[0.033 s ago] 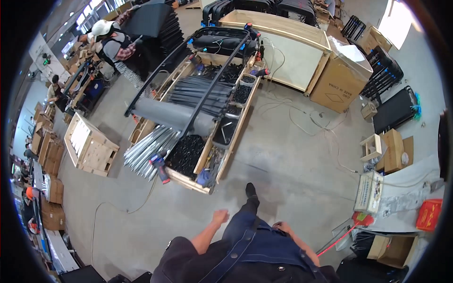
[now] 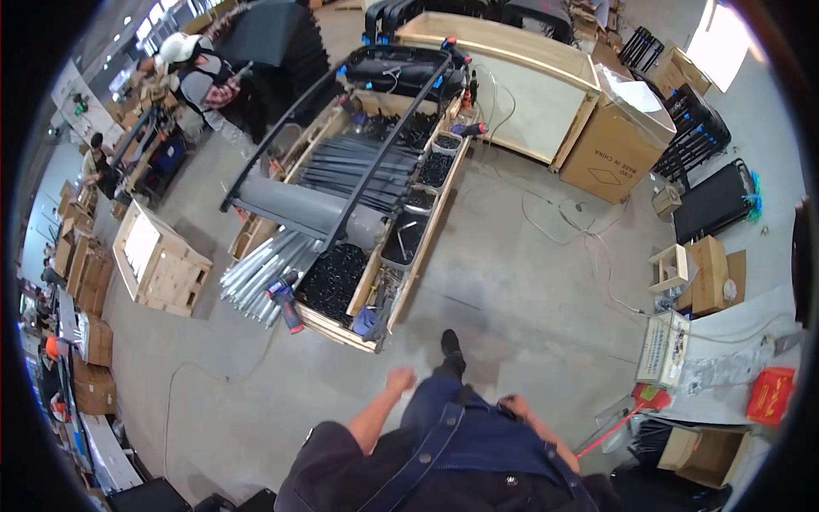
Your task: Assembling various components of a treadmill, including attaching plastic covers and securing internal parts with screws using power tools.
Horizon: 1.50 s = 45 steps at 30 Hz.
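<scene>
My left hand [image 2: 401, 380] hangs in front of my body with its fingers curled in, and nothing shows in it. My right hand [image 2: 514, 406] is at my right hip, its fingers bent; a small dark patch shows there, too unclear to name. Neither hand touches the wooden workbench [image 2: 337, 334] ahead of me. A cordless drill [image 2: 286, 307] rests at its near left corner, beside silver tubes [image 2: 264, 277] and a bin of black parts [image 2: 334, 282]. Across the bench lie dark bars [image 2: 354, 175], a grey cylinder [image 2: 294, 207] and a long black frame [image 2: 375, 162].
A wooden crate [image 2: 162, 260] stands left of the bench, and a co-worker [image 2: 205, 85] is behind it. Cables [image 2: 589, 230] trail over the floor at right. A large carton [image 2: 610, 149] and a big wooden box [image 2: 529, 111] stand at the back.
The view has shifted slightly. My right hand has risen a little, and the left one sits slightly higher. The co-worker's striped leg has moved back from the bench.
</scene>
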Each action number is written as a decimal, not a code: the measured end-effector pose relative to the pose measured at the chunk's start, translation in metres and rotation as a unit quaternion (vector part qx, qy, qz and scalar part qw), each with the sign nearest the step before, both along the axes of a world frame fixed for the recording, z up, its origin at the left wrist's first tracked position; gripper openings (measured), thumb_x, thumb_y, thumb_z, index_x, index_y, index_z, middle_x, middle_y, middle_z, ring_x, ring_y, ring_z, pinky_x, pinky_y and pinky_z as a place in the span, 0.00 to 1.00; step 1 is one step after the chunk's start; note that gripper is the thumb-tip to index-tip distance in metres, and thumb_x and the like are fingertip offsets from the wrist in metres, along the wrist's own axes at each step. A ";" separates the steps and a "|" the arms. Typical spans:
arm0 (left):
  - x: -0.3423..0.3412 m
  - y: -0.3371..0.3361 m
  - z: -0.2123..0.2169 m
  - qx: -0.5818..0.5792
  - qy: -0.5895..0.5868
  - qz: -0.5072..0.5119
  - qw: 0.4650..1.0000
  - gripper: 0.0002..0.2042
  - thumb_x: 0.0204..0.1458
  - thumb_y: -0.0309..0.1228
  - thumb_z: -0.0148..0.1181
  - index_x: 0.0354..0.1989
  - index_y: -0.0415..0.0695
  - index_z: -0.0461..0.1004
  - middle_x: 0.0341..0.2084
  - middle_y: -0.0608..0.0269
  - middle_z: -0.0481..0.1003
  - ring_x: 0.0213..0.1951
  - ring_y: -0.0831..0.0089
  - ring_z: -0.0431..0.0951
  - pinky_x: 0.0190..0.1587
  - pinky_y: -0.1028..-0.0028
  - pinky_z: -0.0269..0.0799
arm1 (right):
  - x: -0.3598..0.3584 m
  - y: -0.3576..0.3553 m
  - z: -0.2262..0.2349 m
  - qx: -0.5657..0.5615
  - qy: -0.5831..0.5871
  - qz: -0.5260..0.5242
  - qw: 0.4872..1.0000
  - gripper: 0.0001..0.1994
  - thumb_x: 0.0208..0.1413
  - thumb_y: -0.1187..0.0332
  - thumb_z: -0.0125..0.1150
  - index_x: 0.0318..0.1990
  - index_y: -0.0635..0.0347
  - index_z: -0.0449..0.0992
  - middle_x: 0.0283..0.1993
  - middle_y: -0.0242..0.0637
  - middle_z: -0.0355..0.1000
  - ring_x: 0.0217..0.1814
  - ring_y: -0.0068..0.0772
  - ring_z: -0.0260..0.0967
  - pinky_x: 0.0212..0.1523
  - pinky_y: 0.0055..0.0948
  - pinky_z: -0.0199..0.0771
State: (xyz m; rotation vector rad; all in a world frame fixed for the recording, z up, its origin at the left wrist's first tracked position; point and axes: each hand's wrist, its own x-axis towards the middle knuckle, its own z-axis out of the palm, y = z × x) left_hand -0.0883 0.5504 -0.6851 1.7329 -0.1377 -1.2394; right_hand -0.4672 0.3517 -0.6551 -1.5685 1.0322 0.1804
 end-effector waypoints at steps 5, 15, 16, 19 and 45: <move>0.059 -0.253 0.103 -0.070 0.056 0.078 0.993 0.11 0.61 0.39 0.61 0.39 0.43 0.76 0.26 0.64 0.78 0.25 0.76 0.77 0.26 0.75 0.73 | 0.020 -0.171 0.057 0.128 0.060 -0.357 0.923 0.08 0.58 0.68 0.58 0.39 0.64 0.76 0.26 0.40 0.73 0.20 0.30 0.70 0.15 0.28 0.67; 0.191 -0.443 0.163 -0.081 0.031 0.120 0.989 0.13 0.61 0.39 0.60 0.45 0.42 0.76 0.34 0.63 0.80 0.32 0.76 0.79 0.34 0.75 0.77 | 0.317 -0.456 0.074 0.048 -0.016 -0.066 0.997 0.11 0.54 0.67 0.57 0.22 0.61 0.76 0.19 0.36 0.72 0.18 0.28 0.69 0.18 0.29 0.67; 0.193 -0.428 0.145 -0.058 0.034 0.128 0.990 0.13 0.62 0.39 0.59 0.46 0.43 0.76 0.35 0.62 0.80 0.34 0.75 0.79 0.35 0.75 0.77 | 0.385 -0.475 0.100 0.016 -0.045 -0.013 0.999 0.12 0.54 0.68 0.56 0.21 0.61 0.76 0.17 0.34 0.71 0.18 0.26 0.69 0.19 0.30 0.67; 0.169 -0.409 0.115 -0.049 0.013 0.211 0.976 0.12 0.61 0.40 0.60 0.41 0.44 0.77 0.27 0.67 0.77 0.26 0.79 0.75 0.28 0.78 0.70 | 0.539 -0.554 0.091 -0.161 -0.157 0.069 0.972 0.14 0.55 0.62 0.61 0.42 0.63 0.80 0.43 0.49 0.80 0.51 0.47 0.78 0.51 0.42 0.75; 0.166 -0.507 0.243 -0.009 -0.015 0.456 0.890 0.16 0.60 0.42 0.62 0.46 0.41 0.76 0.34 0.62 0.79 0.37 0.76 0.78 0.40 0.74 0.76 | 0.543 -0.758 0.176 0.101 -0.033 0.243 0.964 0.17 0.66 0.54 0.57 0.34 0.61 0.72 0.14 0.29 0.64 0.11 0.21 0.61 0.12 0.26 0.57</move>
